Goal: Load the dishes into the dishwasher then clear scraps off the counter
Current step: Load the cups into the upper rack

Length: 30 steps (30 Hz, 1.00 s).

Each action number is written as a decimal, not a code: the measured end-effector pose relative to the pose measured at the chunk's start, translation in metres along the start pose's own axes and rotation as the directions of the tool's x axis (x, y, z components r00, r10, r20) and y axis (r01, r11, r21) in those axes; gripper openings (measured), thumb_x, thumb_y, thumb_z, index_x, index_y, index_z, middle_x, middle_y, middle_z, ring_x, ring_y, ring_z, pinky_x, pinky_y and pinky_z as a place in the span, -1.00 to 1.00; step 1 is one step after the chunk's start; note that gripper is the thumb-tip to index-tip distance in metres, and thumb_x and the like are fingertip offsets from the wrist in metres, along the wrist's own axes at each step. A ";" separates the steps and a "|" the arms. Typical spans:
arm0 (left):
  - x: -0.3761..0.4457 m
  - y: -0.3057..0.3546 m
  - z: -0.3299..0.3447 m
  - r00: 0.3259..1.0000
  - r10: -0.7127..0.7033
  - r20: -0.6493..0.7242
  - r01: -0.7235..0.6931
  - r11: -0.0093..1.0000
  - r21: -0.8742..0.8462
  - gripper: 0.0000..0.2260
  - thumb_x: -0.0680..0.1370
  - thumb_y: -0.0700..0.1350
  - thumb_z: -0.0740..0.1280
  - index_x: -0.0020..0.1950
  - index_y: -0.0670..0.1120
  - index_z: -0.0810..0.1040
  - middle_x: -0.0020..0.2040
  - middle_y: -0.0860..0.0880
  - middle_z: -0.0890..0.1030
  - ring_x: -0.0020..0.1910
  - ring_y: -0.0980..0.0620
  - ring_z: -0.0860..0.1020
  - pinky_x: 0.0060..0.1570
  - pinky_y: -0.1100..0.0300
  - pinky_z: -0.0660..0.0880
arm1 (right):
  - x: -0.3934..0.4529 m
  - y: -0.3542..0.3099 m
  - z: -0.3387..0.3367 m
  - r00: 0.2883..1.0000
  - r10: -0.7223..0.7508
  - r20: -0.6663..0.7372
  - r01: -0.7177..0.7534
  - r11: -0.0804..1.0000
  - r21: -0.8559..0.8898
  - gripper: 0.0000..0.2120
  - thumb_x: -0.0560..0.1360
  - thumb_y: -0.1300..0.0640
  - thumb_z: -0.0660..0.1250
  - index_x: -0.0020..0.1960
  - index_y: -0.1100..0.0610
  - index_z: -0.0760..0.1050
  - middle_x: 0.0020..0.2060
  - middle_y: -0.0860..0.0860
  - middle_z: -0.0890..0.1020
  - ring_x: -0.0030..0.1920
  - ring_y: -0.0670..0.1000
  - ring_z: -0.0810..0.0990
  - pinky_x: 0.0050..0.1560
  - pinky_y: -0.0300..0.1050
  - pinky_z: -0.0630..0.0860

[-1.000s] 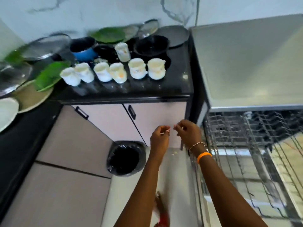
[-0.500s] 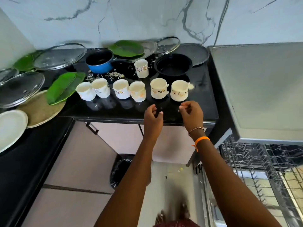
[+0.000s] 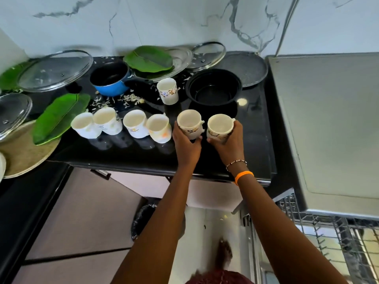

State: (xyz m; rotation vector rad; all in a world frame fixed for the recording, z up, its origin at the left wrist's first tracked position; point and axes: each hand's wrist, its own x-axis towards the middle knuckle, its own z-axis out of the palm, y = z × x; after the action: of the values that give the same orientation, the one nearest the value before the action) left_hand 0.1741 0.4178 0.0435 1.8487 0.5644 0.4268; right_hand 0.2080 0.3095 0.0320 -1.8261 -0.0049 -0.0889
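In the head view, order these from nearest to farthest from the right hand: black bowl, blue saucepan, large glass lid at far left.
From the right hand:
1. Black bowl, just behind it.
2. Blue saucepan, back left.
3. Large glass lid, far left by the wall.

I see the wire dishwasher rack [image 3: 336,238] cut off at right; my arm hides the black bin [image 3: 143,218].

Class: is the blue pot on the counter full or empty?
Empty: the blue pot shows only its bare dark inside.

Place: home kitchen
Worktop [image 3: 254,140]: black, carrying cups, pans, glass lids
Right of worktop: open dishwasher [image 3: 328,130], wire rack [image 3: 336,238]
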 end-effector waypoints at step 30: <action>-0.168 0.000 -0.002 0.634 0.575 0.517 -0.568 0.800 -0.193 -0.35 0.20 -0.18 0.52 0.26 -0.20 0.43 0.16 -0.04 0.30 0.12 0.13 0.40 0.15 0.29 0.46 | -0.232 0.035 -0.131 0.800 0.058 -0.597 -0.052 0.998 0.027 -0.32 0.18 -0.03 0.52 0.12 0.11 0.20 0.04 0.01 0.42 0.02 -0.22 0.48 0.02 -0.20 0.50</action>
State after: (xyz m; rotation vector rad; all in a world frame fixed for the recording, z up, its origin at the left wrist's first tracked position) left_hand 0.0355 0.3236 0.0407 1.9959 -0.4586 0.2717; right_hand -0.0295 0.1839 0.0163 -1.7165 0.4967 -0.6244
